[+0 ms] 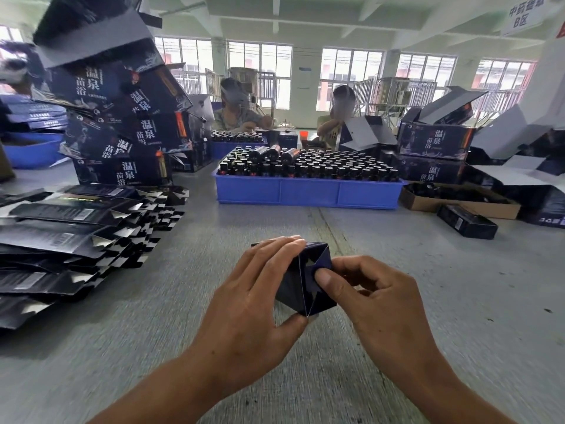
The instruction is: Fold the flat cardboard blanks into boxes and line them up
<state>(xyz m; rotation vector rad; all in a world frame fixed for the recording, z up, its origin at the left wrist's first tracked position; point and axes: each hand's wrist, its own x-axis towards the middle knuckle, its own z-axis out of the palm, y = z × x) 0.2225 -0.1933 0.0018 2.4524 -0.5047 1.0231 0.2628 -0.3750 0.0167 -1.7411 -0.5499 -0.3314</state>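
A small dark blue cardboard box (301,284) is held above the grey table (153,347), its end with folded flaps facing me. My left hand (253,298) grips it from the left, fingers over the top and thumb under the bottom corner. My right hand (371,298) is on its right side, with the thumb pressing on an end flap and the other fingers curled behind. A big pile of flat dark blanks (76,243) lies spread out on the left of the table.
A blue tray (305,194) full of dark bottles stands ahead. Stacked larger printed cartons (122,130) lean at the back left, more cartons (434,148) at the right. A folded small box (466,221) and a brown carton (458,200) lie at the right. Two people sit across the table.
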